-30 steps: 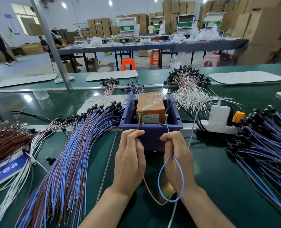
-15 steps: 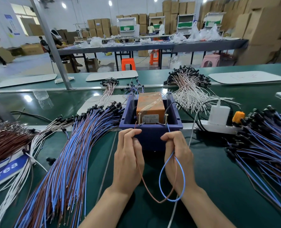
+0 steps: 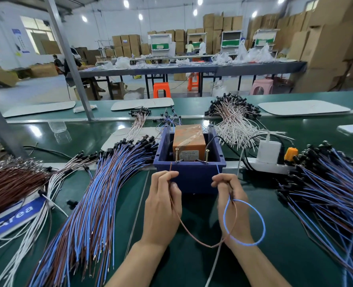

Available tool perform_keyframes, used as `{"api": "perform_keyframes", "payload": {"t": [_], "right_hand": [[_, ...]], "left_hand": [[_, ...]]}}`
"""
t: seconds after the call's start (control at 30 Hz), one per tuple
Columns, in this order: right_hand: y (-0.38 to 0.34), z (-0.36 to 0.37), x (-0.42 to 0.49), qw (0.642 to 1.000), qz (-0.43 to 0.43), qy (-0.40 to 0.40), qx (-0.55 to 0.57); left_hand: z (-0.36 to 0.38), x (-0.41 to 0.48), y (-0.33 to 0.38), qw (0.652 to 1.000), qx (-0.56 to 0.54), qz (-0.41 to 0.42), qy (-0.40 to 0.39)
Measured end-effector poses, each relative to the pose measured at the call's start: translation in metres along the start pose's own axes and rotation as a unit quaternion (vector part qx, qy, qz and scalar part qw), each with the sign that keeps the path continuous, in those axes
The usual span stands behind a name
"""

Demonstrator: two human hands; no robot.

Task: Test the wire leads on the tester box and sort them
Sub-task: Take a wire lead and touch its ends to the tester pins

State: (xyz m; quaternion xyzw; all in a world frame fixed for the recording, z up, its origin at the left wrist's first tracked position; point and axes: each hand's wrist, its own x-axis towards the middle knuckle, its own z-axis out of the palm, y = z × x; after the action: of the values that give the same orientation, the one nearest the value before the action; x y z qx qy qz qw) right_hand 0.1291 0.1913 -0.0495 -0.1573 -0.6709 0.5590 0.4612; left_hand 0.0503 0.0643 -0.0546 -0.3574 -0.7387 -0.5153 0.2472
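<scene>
Left hand palm-down at 6 o'clock of tester box, fingers pinched on brown lead, right hand alongside, fingers curled gripping looped blue lead, both tips raised below box rim.

two bare forearms, left hand, right hand, seemingly no sleeves

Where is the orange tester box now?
In the head view, the orange tester box sits inside the blue bin at table centre, just beyond both hands, with wire bundles either side.
</scene>
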Motion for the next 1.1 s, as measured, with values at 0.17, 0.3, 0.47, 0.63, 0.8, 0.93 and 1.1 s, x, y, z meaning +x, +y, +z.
{"api": "perform_keyframes", "payload": {"t": [0.17,0.3,0.47,0.63,0.8,0.93,1.1], "right_hand": [[-0.017,-0.01,-0.002,0.938,0.227,-0.011,0.263],[-0.019,-0.02,-0.002,0.858,0.327,0.004,0.397],[-0.02,-0.023,-0.001,0.844,0.352,-0.002,0.404],[-0.016,-0.017,0.0,0.879,0.309,-0.041,0.362],[-0.011,-0.008,0.005,0.879,0.285,-0.065,0.376],[-0.005,-0.005,0.01,0.867,0.288,-0.066,0.4],[-0.006,-0.003,0.011,0.875,0.278,-0.079,0.389]], "left_hand": [[-0.008,-0.007,0.002,1.0,0.005,-0.012,-0.012],[-0.01,-0.009,0.004,1.0,0.017,-0.007,-0.018],[-0.009,-0.009,0.004,0.999,0.029,0.005,-0.027],[-0.006,-0.006,0.004,0.999,0.031,0.011,-0.023],[-0.002,-0.001,0.002,0.999,0.043,0.008,-0.01],[0.002,0.002,-0.001,0.999,0.05,0.017,0.0],[0.007,0.004,-0.002,0.998,0.054,0.024,0.004]]}}
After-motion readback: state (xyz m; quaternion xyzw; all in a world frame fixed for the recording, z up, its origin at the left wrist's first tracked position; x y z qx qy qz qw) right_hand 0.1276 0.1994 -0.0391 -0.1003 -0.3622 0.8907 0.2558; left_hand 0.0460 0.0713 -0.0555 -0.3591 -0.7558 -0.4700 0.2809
